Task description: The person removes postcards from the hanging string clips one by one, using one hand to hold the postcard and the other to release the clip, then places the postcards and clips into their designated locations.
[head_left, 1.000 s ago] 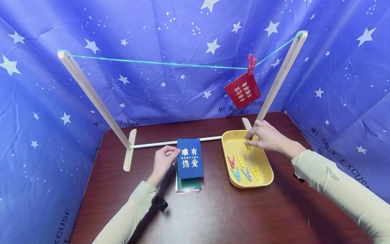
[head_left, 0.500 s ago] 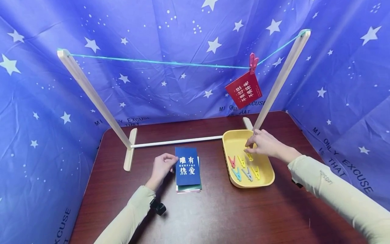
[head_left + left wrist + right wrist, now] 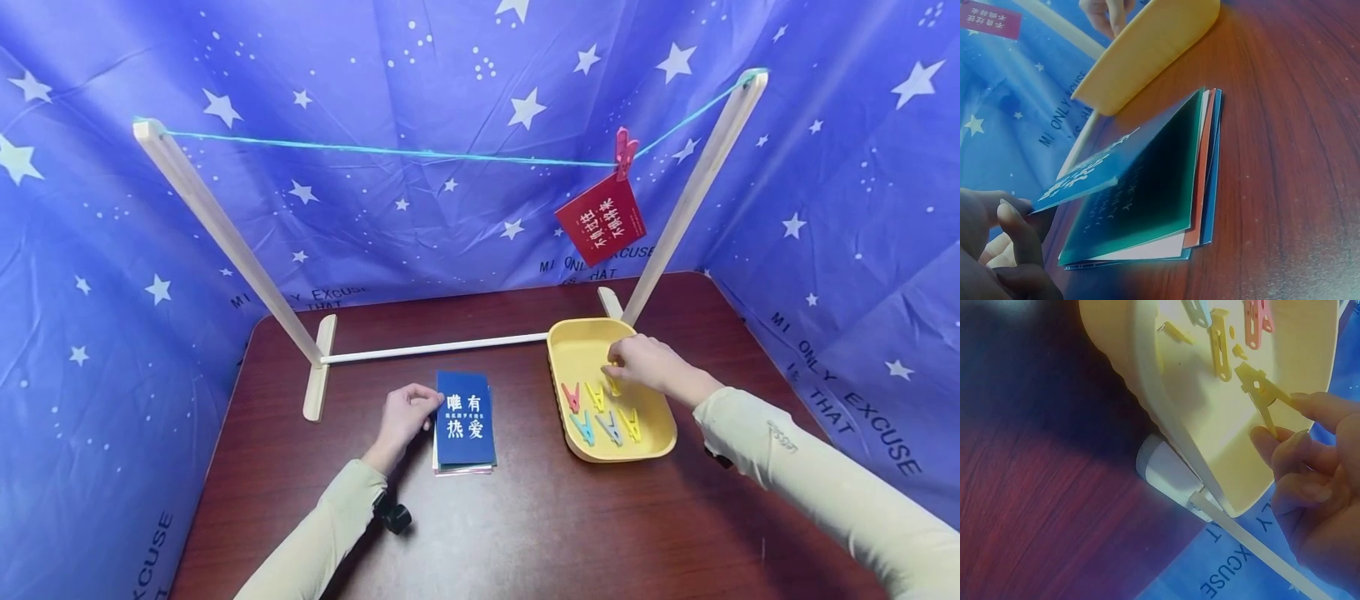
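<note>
In the head view my left hand (image 3: 405, 419) pinches the left edge of a blue card (image 3: 467, 427) with white characters. The left wrist view shows that card tilted, its near edge raised over a stack of cards (image 3: 1147, 206) with a green one on top. My right hand (image 3: 651, 364) is over the yellow tray (image 3: 663, 437). Between its thumb and fingers it pinches the handles of a yellow clothespin (image 3: 1260, 387), seen in the right wrist view. Several other clothespins (image 3: 583, 427) in red, yellow, blue and grey lie in the tray.
Behind the cards stands a wooden frame, its left post (image 3: 225, 242) and right post (image 3: 693, 196) joined by a teal string (image 3: 390, 152). From the string hangs a red card (image 3: 602, 220) under a red clothespin (image 3: 624, 154). A white rod (image 3: 435, 348) runs low between the posts.
The blue card in my left hand has come down and toward me onto the stack. My right hand, with the yellow clothespin, has sunk slightly lower in the tray.
</note>
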